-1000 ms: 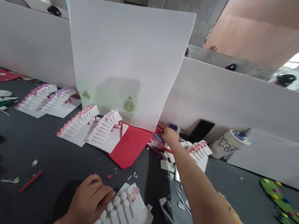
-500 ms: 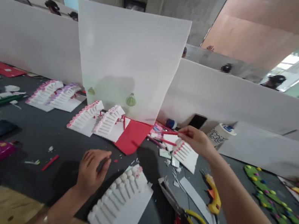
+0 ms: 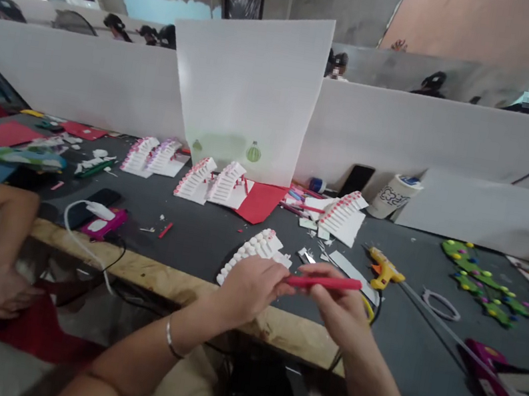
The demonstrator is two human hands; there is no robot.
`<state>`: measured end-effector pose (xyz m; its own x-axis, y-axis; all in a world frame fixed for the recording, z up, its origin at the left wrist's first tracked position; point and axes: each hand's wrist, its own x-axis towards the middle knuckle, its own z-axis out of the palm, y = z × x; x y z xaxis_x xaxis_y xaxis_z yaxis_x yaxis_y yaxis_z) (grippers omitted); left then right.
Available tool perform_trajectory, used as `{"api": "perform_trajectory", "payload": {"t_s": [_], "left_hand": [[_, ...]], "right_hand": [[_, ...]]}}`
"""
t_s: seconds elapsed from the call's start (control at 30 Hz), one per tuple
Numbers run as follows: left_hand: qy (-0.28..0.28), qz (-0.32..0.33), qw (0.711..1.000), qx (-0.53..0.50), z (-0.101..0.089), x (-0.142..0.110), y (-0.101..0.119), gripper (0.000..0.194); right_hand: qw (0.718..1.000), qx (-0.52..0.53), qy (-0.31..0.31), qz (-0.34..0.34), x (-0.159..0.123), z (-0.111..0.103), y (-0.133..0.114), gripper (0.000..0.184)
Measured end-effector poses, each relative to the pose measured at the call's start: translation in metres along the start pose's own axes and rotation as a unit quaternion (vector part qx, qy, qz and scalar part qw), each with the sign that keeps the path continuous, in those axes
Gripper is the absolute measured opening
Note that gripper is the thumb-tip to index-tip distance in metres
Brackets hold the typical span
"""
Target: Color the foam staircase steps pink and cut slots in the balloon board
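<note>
Low over the table's front edge, a slim red pen lies nearly level between my two hands. My left hand is closed with its fingertips pinching the pen's left end. My right hand grips its middle from below, the right end sticking out past the fingers. Just behind my left hand, a white card piece with rows of white beads rests on the table, partly covered by that hand. Scissors with a yellow handle lie mostly hidden behind my right hand.
A yellow glue gun lies right of my hands. Similar beaded card pieces stand near a red sheet and white board. A paper cup and phone are behind. Another person's arm is at left.
My right hand has come back from the pens at the rear with the red pen. My left hand has moved right and closed on its end. The view has shifted.
</note>
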<state>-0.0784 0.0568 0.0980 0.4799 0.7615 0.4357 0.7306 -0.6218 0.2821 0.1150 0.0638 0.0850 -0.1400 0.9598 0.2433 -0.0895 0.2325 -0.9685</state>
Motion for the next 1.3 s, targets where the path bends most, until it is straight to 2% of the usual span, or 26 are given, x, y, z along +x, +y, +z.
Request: {"api": "perform_trajectory", "payload": {"t_s": [0.07, 0.1, 0.17, 0.2, 0.23, 0.33, 0.43, 0.5, 0.53, 0.6, 0.73, 0.83, 0.9, 0.97, 1.1, 1.3], "left_hand": [[-0.036, -0.033, 0.999, -0.001, -0.001, -0.003, 0.004, 0.034], [-0.05, -0.06, 0.997, -0.002, -0.003, -0.005, 0.001, 0.032], [-0.058, -0.136, 0.989, -0.017, -0.009, -0.012, -0.012, 0.028], [-0.056, -0.172, 0.982, -0.044, -0.012, -0.016, -0.023, 0.028], [-0.041, -0.205, 0.975, -0.08, -0.013, -0.018, -0.037, 0.029], [0.025, -0.262, 0.942, -0.21, -0.006, -0.014, -0.08, 0.041], [0.042, -0.295, 0.883, -0.361, 0.018, 0.007, -0.116, 0.051], [0.041, -0.331, 0.836, -0.436, 0.037, 0.023, -0.134, 0.052], [0.049, -0.339, 0.822, -0.455, 0.047, 0.031, -0.141, 0.052], [0.058, -0.346, 0.813, -0.465, 0.064, 0.041, -0.15, 0.055], [0.046, -0.316, 0.815, -0.484, 0.084, 0.042, -0.154, 0.062], [0.002, -0.261, 0.815, -0.517, 0.088, 0.031, -0.15, 0.06], [-0.027, -0.236, 0.805, -0.543, 0.09, 0.024, -0.146, 0.057], [-0.047, -0.228, 0.797, -0.557, 0.092, 0.019, -0.143, 0.057], [-0.078, -0.25, 0.799, -0.542, 0.093, 0.016, -0.139, 0.063], [-0.083, -0.274, 0.784, -0.551, 0.087, 0.018, -0.134, 0.06]], "right_hand": [[0.996, 0.069, 0.061, 0.011, 0.001, 0.002, 0.002, 0.033], [0.984, 0.114, 0.135, 0.003, 0.003, 0.0, 0.002, 0.034], [0.944, 0.207, 0.256, -0.022, 0.01, -0.01, 0.001, 0.035], [0.927, 0.239, 0.288, -0.028, 0.014, -0.015, 0.001, 0.035], [0.921, 0.255, 0.294, -0.019, 0.018, -0.018, 0.003, 0.033], [0.929, 0.269, 0.253, 0.019, 0.029, -0.012, 0.016, 0.032], [0.937, 0.262, 0.228, 0.02, 0.042, 0.008, 0.04, 0.031], [0.943, 0.237, 0.232, 0.012, 0.054, 0.021, 0.056, 0.03], [0.946, 0.216, 0.24, 0.006, 0.061, 0.025, 0.064, 0.029], [0.951, 0.155, 0.268, -0.013, 0.073, 0.032, 0.079, 0.027], [0.952, -0.009, 0.3, -0.06, 0.084, 0.036, 0.104, 0.022], [0.949, -0.126, 0.27, -0.105, 0.079, 0.036, 0.116, 0.015], [0.945, -0.184, 0.234, -0.135, 0.073, 0.035, 0.119, 0.01], [0.941, -0.22, 0.201, -0.159, 0.069, 0.033, 0.12, 0.009], [0.93, -0.261, 0.178, -0.188, 0.067, 0.03, 0.119, 0.011], [0.911, -0.326, 0.137, -0.213, 0.069, 0.029, 0.111, 0.009]]}}
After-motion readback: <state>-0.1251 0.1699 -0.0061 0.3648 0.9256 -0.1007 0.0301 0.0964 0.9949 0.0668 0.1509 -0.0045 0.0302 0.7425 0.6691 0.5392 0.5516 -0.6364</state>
